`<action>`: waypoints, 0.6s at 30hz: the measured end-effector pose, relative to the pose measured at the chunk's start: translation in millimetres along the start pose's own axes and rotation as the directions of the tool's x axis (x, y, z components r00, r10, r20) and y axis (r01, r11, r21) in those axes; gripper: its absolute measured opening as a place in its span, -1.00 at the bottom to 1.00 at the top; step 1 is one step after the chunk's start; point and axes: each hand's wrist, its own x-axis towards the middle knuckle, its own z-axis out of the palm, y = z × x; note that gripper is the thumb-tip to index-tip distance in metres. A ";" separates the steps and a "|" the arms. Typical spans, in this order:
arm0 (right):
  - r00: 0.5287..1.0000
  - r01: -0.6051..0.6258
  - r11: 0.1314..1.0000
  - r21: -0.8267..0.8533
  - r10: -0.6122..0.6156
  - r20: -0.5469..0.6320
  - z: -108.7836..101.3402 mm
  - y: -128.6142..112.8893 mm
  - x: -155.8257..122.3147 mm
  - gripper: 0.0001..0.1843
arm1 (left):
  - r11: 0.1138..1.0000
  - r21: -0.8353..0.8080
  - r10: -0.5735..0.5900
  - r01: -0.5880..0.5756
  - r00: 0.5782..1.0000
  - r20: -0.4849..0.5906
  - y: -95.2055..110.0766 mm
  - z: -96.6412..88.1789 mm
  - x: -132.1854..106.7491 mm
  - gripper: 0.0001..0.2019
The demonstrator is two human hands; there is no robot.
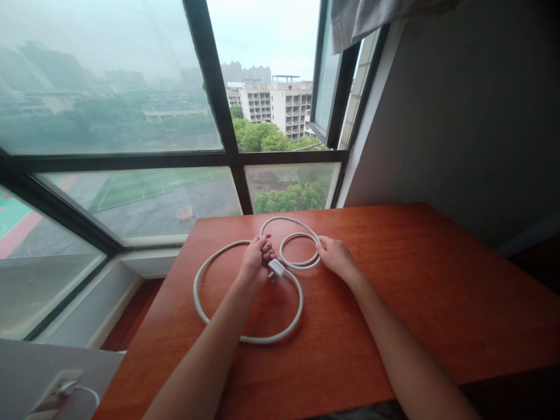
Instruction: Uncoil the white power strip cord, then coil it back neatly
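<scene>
A white power cord (271,339) lies in loops on the reddish-brown wooden table (415,280). Its wide loop rests to the left and toward me, passing beneath my left forearm. My left hand (257,256) is closed around the cord, with the white plug (276,268) just at its right side, metal prongs pointing down. Smaller coils of the same cord are gathered on the right, and my right hand (335,255) pinches them at their right edge. Between the two hands a stretch of cord arches toward the window side.
Beyond the table's far edge stands a dark-framed window (280,157), with one pane swung open at the upper right. A grey curtain (371,17) hangs at the top. At lower left, a wall socket (61,389) has a white plug in it.
</scene>
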 end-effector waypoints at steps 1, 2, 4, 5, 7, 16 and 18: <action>1.000 -0.006 1.000 -0.007 0.006 0.010 -0.2 -0.5 -0.2 -0.69 | 1.000 0.013 0.008 -0.008 1.000 -0.004 -0.6 -0.1 0.4 -0.88; 1.000 -0.010 1.000 -0.012 0.011 0.019 -0.4 -0.9 -0.3 -0.69 | 0.999 0.034 0.020 -0.020 1.000 -0.008 -1.4 -0.1 0.8 -0.88; 0.999 -0.020 1.000 -0.022 0.020 0.040 -0.7 -1.5 -0.7 -0.68 | 0.993 0.107 0.058 -0.056 0.998 -0.022 -3.3 0.3 1.0 -0.87; 0.998 -0.026 0.999 -0.029 0.028 0.053 -0.8 -1.8 -0.8 -0.68 | 0.985 0.155 0.080 -0.075 0.996 -0.028 -4.3 0.6 1.0 -0.86; 0.996 -0.041 0.998 -0.045 0.044 0.082 -1.1 -2.5 -1.2 -0.69 | 0.959 0.261 0.119 -0.109 0.993 -0.020 -5.7 0.8 0.8 -0.84; 0.985 -0.086 0.988 -0.131 0.104 0.135 -1.2 -6.3 -2.7 -0.69 | 0.411 0.856 0.333 -0.314 0.926 0.180 7.8 -19.4 13.2 -0.68; 0.985 -0.079 0.988 -0.130 0.098 0.142 -0.9 -6.0 -2.4 -0.69 | 0.282 0.905 0.345 -0.317 0.914 0.213 11.9 -25.8 17.1 -0.61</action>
